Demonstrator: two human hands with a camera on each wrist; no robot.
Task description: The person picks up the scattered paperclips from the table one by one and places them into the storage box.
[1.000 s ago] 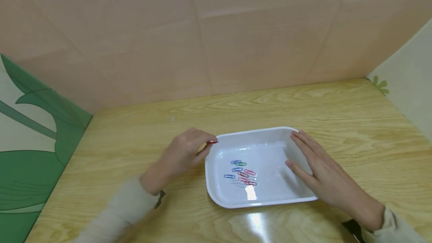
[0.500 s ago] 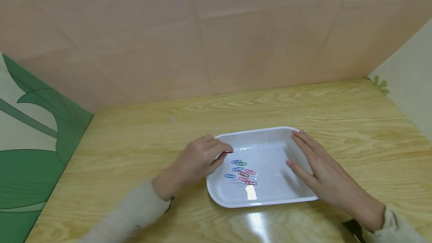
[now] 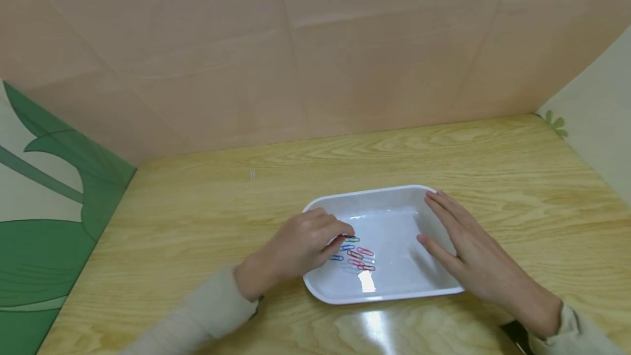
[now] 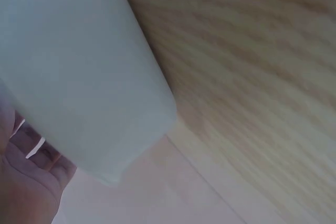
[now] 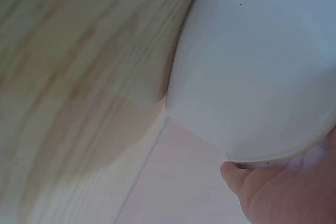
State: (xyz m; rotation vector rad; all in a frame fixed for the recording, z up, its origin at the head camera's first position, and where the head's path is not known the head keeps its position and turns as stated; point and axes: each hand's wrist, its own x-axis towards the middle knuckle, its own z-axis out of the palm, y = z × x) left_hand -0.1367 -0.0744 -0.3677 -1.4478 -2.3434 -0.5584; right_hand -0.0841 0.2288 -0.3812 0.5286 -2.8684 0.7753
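Note:
A white tray (image 3: 394,223) holds several paper clips (image 3: 356,255) in red, blue and green, lying toward its left side. My left hand (image 3: 308,242) reaches over the tray's left rim, thumb and index finger pinching a red paper clip (image 3: 349,236) low over the green clip (image 3: 352,240). Most of the held clip is hidden by the fingertips. My right hand (image 3: 473,256) rests on the tray's right rim, fingers extended and thumb over the inside. In the right wrist view, the fingers (image 5: 239,179) lie along the tray rim. The left wrist view shows the tray's outer wall (image 4: 89,72).
The tray stands on a wood-grain table (image 3: 197,212). A small pale scrap (image 3: 252,175) lies on the table beyond the left hand. A pinkish cloth backdrop (image 3: 305,59) rises behind, with printed panels at both sides.
My left hand has moved right, from the tray's left rim to over the clips, carrying the red paper clip. The right hand and the tray have stayed in place.

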